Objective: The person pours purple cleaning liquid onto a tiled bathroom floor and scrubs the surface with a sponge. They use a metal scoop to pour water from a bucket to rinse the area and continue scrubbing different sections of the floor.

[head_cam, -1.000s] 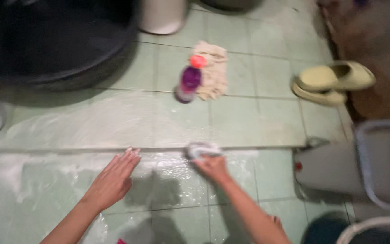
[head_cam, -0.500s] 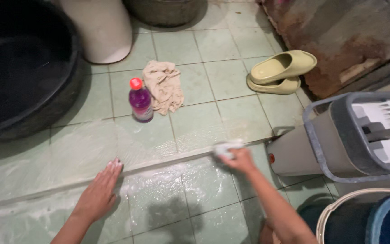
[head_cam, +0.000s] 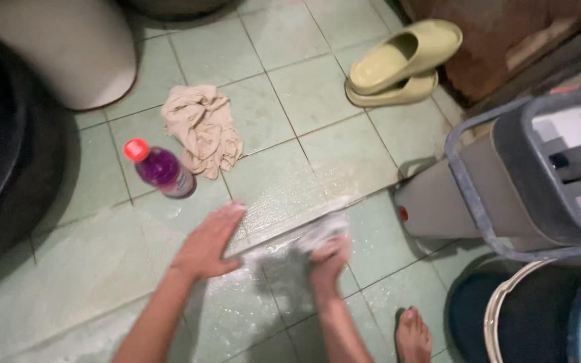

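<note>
My left hand [head_cam: 208,243] lies flat, fingers together, on the wet, soapy green tiled floor [head_cam: 284,128]. My right hand [head_cam: 328,257] grips a pale scrubbing pad [head_cam: 322,230] pressed against the tiles along a grout line. A purple bottle with a red cap [head_cam: 161,170] lies on its side just beyond my left hand. A crumpled beige cloth [head_cam: 204,130] rests beside the bottle. My bare foot [head_cam: 413,335] shows at the bottom edge.
A grey mop bucket with a handle [head_cam: 526,181] stands at the right. Two stacked pale green slippers [head_cam: 398,64] lie at the far right. A large black tub [head_cam: 8,161] and a white container [head_cam: 68,47] stand at the left. Round buckets [head_cam: 546,316] fill the lower right corner.
My right hand with the pad has slid back left toward my left hand. The view has shifted, with the bottle and cloth now closer to my left hand.
</note>
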